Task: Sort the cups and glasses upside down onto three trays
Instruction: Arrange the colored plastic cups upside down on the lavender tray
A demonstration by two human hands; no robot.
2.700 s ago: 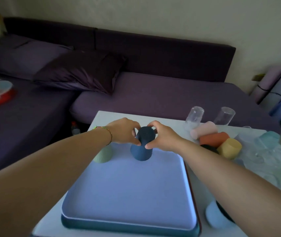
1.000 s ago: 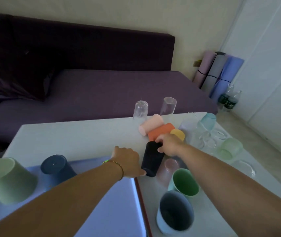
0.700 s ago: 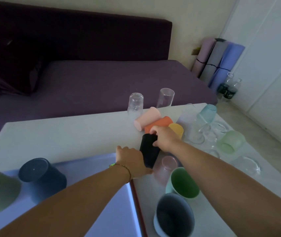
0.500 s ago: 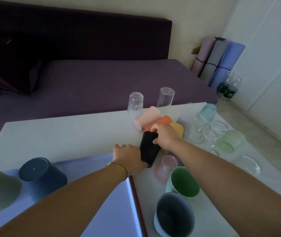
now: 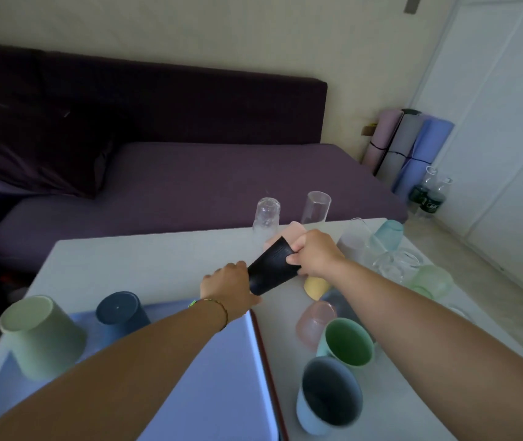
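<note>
- Since half a second ago the black cup (image 5: pixel 271 270) has come up off the table (image 5: pixel 133 265) and now hangs tilted in the air, its narrower end raised toward the right.
- Both hands hold it: the left grip (image 5: pixel 229 289) is curled round the lower, wider end, and the right grip (image 5: pixel 314 254) pinches the upper end between thumb and fingers.
- A pale blue tray (image 5: pixel 196 399) lies at the near left, with a reddish rim showing along its right side.
- Two cups stand upside down at the tray's far end, a green cup (image 5: pixel 42 337) and a dark blue cup (image 5: pixel 120 316), close together but apart.
- Most of the tray's near part is hidden by the left forearm; what shows of it is bare.
- Bare table runs from the tray to the far edge, beyond which lies a purple sofa (image 5: pixel 196 179).
- Right of the tray stand a pale blue mug (image 5: pixel 328 396) and a green mug (image 5: pixel 346 342), mouths up, touching or nearly so.
- Just past them sits a pink glass (image 5: pixel 316 323), then a yellow cup (image 5: pixel 316 286) on its side under the right wrist.
- A pink cup (image 5: pixel 290 230) lies just behind the black cup.
- Near the far edge stand two clear glasses (image 5: pixel 266 218); a teal glass (image 5: pixel 387 233) and a green glass (image 5: pixel 432 283) crowd the right side.
</note>
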